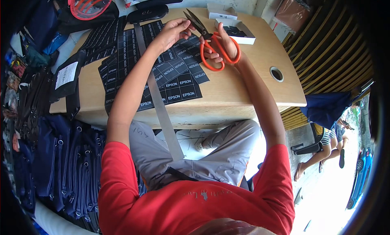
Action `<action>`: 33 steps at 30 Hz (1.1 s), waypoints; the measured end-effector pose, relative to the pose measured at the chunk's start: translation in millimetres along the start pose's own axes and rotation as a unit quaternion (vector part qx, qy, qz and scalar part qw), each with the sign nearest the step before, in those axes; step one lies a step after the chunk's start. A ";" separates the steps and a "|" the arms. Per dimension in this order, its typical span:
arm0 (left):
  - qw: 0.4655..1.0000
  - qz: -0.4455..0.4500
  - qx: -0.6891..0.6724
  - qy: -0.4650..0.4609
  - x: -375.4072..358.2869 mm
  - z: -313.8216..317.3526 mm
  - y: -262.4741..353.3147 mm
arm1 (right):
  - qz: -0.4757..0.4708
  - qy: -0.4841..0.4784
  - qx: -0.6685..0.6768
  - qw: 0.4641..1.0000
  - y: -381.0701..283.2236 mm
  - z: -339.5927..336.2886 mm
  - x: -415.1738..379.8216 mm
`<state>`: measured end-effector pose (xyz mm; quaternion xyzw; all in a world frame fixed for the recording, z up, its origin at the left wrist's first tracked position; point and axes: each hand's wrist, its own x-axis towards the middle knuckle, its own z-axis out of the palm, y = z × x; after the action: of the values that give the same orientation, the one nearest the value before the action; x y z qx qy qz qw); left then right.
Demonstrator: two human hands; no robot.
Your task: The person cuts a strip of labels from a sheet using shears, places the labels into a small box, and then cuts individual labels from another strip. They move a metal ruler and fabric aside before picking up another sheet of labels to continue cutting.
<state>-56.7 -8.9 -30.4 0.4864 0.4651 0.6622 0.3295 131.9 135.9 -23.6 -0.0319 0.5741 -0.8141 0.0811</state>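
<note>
Above the table, my right hand holds scissors with orange handles, its fingers at the loops and the thumb raised. Their dark blades point up and to the left, slightly parted. Close to the blades is my left hand, its fingers curled and pinched; whatever lies between the fingertips is too small to make out. Below both hands, black sheets printed with EPSON labels overlap on the table. A long grey flat strip, like a metal ruler, lies across them and reaches past the table edge over my lap.
An open white box with dark pieces inside sits at the back right of the wooden table. A black case lies at the back. Dark blue bags are piled on the left. Another person's legs show at right.
</note>
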 end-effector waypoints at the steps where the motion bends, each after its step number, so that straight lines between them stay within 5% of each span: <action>1: 1.000 0.007 0.005 0.011 -0.1 -0.2 -1.4 | -0.009 0.001 0.004 1.000 0.7 1.2 -0.6; 5: 0.989 0.059 0.045 0.128 4.5 -15.1 1.6 | -0.055 0.036 -0.008 0.998 -0.6 0.9 0.4; 9: 0.920 0.181 0.117 0.328 5.4 -43.5 11.1 | -0.113 0.037 0.010 0.993 -6.4 -10.9 -1.5; 12: 0.800 0.321 0.202 0.466 2.5 -66.8 25.2 | -0.145 0.069 0.034 0.986 -11.9 -0.7 -6.3; 15: 0.682 0.342 0.341 0.548 -10.2 -75.0 41.4 | -0.178 0.089 0.029 0.980 -9.9 -10.6 -1.5; 19: 0.709 0.340 0.425 0.448 -15.4 -68.1 37.6 | -0.248 0.164 0.018 0.955 -9.1 -22.0 0.9; 22: 0.765 0.091 0.587 0.249 -18.5 -73.6 47.8 | -0.264 0.181 0.008 0.947 -8.3 -26.9 1.6; 24: 0.804 -0.164 0.569 0.047 -23.9 -77.1 52.5 | -0.275 0.192 0.012 0.942 -8.3 -30.1 1.8; 25: 0.734 -0.339 0.589 -0.024 -28.2 -68.1 63.7 | -0.268 0.200 0.012 0.942 -7.8 -32.4 3.4; 33: 0.626 -0.444 0.637 -0.072 -25.8 -50.8 67.4 | -0.209 0.239 0.007 0.948 -1.6 -25.6 6.8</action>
<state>-95.9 -70.4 19.2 0.3550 0.9054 -0.0635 0.2238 121.3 159.1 -31.0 0.0451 0.5511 -0.8008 -0.2302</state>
